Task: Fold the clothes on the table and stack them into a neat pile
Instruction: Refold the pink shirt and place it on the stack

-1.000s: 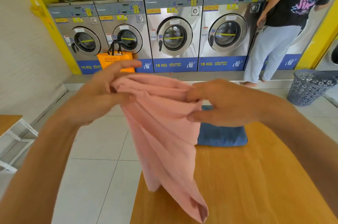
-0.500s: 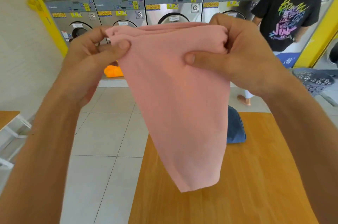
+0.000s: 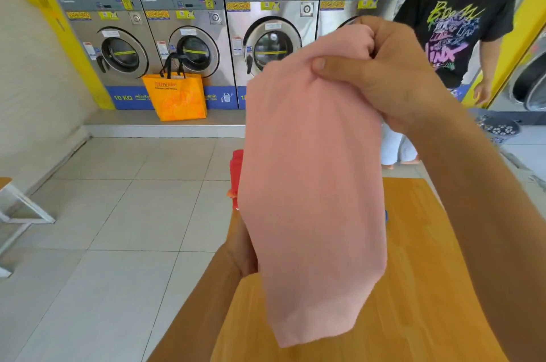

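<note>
**Pink garment held aloft over the table**

Pink garment hanging above the wooden table, clear of its surface, bunched at the top, lower end tapering to a loose corner. Right hand raised at the garment's top, fingers curled round the gathered cloth, thumb pressed across the front. Left hand low behind the garment's left edge, mostly hidden; grip impossible to tell. Red item peeking out left of the garment. Beyond the garment: orange bag, washing machines, a person in a black shirt.
</note>
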The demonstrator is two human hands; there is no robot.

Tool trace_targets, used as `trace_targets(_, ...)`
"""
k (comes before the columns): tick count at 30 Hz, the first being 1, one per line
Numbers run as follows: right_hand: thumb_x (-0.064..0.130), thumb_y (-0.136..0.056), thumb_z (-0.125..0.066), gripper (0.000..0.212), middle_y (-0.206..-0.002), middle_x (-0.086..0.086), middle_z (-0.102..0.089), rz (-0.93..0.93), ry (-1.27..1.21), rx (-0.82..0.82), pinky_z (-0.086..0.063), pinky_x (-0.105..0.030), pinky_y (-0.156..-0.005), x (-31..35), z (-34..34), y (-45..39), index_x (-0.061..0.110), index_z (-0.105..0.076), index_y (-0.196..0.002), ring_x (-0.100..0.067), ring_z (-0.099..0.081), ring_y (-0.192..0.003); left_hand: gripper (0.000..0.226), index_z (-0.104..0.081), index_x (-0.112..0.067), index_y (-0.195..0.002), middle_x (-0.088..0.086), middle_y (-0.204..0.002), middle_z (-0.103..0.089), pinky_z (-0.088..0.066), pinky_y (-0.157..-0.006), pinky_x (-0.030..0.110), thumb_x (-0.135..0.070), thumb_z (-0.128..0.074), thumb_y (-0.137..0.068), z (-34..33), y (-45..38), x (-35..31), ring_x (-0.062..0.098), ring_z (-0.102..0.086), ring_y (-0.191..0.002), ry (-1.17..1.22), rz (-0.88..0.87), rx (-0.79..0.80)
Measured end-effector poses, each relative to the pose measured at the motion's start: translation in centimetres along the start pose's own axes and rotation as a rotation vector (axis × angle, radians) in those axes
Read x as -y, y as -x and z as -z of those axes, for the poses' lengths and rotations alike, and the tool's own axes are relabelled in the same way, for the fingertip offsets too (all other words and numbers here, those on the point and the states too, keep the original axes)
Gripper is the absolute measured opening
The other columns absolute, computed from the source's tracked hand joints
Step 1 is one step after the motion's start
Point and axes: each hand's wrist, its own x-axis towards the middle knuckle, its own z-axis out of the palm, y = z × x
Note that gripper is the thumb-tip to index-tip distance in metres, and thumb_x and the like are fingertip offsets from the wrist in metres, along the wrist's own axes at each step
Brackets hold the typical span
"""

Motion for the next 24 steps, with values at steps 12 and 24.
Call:
trace_targets(12, 0.030, -0.086, -0.073, 0.043, -0.102, -0.006, -0.059, -0.720, 0.584, 0.160, -0.056, -0.035, -0.062, -15.9, 2.6, 4.4, 0.016, -0.051, -0.120, -0.028, -0.066, -0.090, 0.054, -0.076, -0.004, -0.109, 0.025, -0.115, -0.070, -0.059, -0.081, 0.044, -0.016, -0.087, -0.057, 2.8, 2.9, -0.2, 0.037, -0.071, -0.099, -0.314, 0.143, 0.299)
trace_targets(24, 0.071, -0.089, -0.047, 0.072, -0.070, -0.020, -0.060, -0.894, -0.374, 0.473, -0.044, -0.019, -0.059, -13.4, -2.8, 12.8, 0.003, -0.070, -0.080, -0.031, -0.062, -0.072, 0.057, -0.064, -0.006, -0.124, 0.019, -0.114, -0.072, -0.059, -0.077, 0.041, 0.000, -0.073, -0.068, 2.1, 1.5, -3.5, 0.035, -0.071, -0.102, -0.680, -0.012, 0.380)
